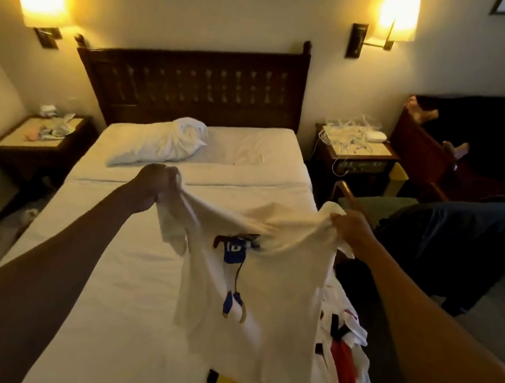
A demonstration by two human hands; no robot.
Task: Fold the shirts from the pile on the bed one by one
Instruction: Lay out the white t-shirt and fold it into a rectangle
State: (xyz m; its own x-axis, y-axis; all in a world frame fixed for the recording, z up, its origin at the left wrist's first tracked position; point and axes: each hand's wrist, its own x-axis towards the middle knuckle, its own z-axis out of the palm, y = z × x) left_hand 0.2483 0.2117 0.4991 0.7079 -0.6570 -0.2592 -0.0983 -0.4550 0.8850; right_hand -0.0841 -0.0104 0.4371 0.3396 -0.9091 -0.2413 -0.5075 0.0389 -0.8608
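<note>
Both the left hand [159, 180] and right hand [351, 224] are gripping a white shirt [250, 274] aloft, its folding seemingly unstarted, the pile [337, 372] waiting.

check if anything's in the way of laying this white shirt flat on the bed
Nothing visible. Left hand and right hand hold the white shirt above bare bed; the pillow lies nearer the headboard, the pile to the right.

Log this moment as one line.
left hand: grips white printed T-shirt | right hand: grips same T-shirt | T-shirt: held above white bed | multicoloured shirt pile: bed's near right
</note>
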